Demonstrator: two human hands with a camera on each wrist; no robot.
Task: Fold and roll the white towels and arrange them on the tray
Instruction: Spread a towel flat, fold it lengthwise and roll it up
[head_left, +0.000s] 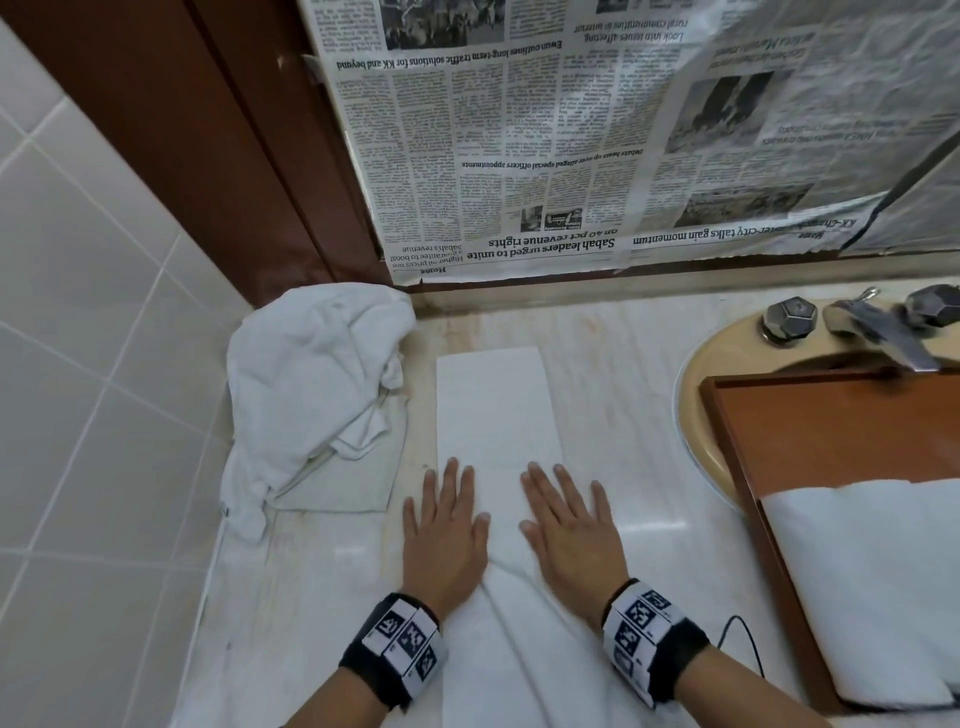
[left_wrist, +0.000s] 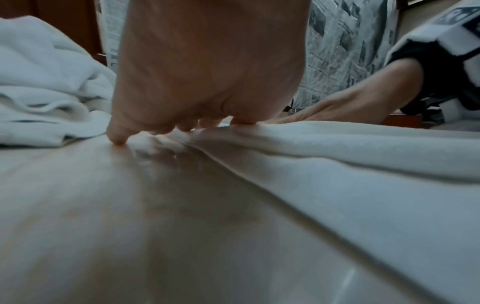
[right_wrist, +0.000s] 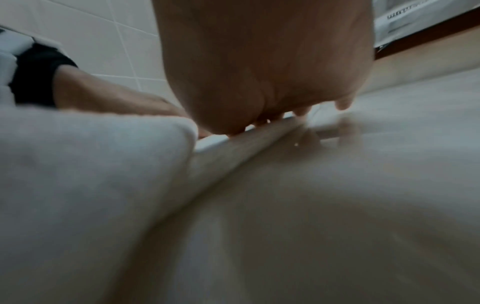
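A long white towel (head_left: 496, 410) lies folded into a narrow strip on the marble counter, running from the back towards me. My left hand (head_left: 447, 525) presses flat on its left edge with straight, spread fingers. My right hand (head_left: 569, 530) presses flat on its right edge the same way. In the left wrist view the left hand (left_wrist: 182, 127) touches the towel (left_wrist: 337, 164) with its fingertips. The right wrist view shows the right hand (right_wrist: 272, 119) on the towel (right_wrist: 91, 174). A wooden tray (head_left: 810, 415) at the right holds a rolled white towel (head_left: 872, 582).
A heap of crumpled white towels (head_left: 317, 395) sits in the back left corner by the tiled wall. The tray rests over a beige sink (head_left: 701, 374) with a metal tap (head_left: 878, 322). Newspaper (head_left: 597, 130) covers the wall behind the counter.
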